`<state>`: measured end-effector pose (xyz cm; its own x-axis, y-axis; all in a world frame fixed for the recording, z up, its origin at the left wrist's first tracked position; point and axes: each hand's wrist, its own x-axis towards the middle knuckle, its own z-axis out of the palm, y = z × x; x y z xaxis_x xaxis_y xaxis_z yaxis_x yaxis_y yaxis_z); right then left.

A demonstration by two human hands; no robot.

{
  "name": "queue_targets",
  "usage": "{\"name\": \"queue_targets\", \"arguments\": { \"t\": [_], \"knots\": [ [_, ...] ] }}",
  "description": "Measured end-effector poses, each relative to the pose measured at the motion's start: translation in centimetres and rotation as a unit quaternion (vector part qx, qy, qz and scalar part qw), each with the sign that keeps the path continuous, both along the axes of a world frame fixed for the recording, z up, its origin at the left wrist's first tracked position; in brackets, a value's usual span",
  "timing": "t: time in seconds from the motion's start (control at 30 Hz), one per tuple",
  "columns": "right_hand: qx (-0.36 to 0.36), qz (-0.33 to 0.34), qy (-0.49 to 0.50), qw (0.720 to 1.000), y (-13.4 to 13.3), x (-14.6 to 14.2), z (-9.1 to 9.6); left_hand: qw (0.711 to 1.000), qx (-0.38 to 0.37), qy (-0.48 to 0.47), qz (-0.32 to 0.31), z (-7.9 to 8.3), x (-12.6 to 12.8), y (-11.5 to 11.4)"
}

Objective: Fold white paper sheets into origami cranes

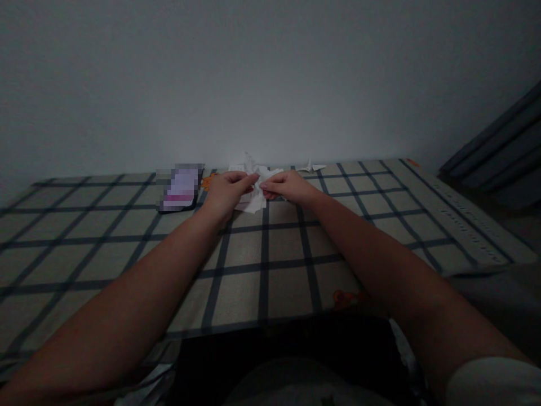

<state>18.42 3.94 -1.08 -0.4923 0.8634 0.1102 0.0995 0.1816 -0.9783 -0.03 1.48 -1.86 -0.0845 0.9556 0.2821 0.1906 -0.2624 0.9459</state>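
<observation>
Fingers closed, my left hand (226,189) pinches the left side of a piece of white folded paper (252,163), part of which sticks up above the hands. From the other side my right hand (289,186) pinches it too, fingertips close to those of the left. Its exact shape is partly hidden by the fingers and hard to make out in the dim light. Beneath and around both hands lie loose white sheets of paper (253,207). Just beyond my right hand rests a small white folded paper crane (311,167).
A phone (181,189) with a blurred lit screen is to the left of my hands. A checked cloth (240,268) covers the table, which meets a plain wall (270,84) at the back. Grey curtain-like fabric (499,141) hangs at the right.
</observation>
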Motion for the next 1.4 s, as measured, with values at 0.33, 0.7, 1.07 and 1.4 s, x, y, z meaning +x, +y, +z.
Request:
{"name": "queue_targets", "arguments": {
  "t": [0.33,0.7,1.07,1.4],
  "knots": [
    [0.011,0.002,-0.009,1.0,0.08,0.01,-0.26,1.0,-0.004,0.004,0.005,0.14,-0.09,-0.04],
    [0.061,0.028,-0.033,0.997,0.56,0.53,-0.83,1.0,-0.015,-0.003,0.001,0.24,0.16,-0.33],
    [0.094,0.01,-0.053,0.994,0.24,0.32,-0.35,0.998,-0.057,-0.033,-0.022,0.04,0.36,-0.1],
    [0.024,-0.007,-0.025,0.999,0.35,0.22,-0.45,0.999,-0.04,0.016,-0.009,0.09,-0.17,-0.14]
  ]
}}
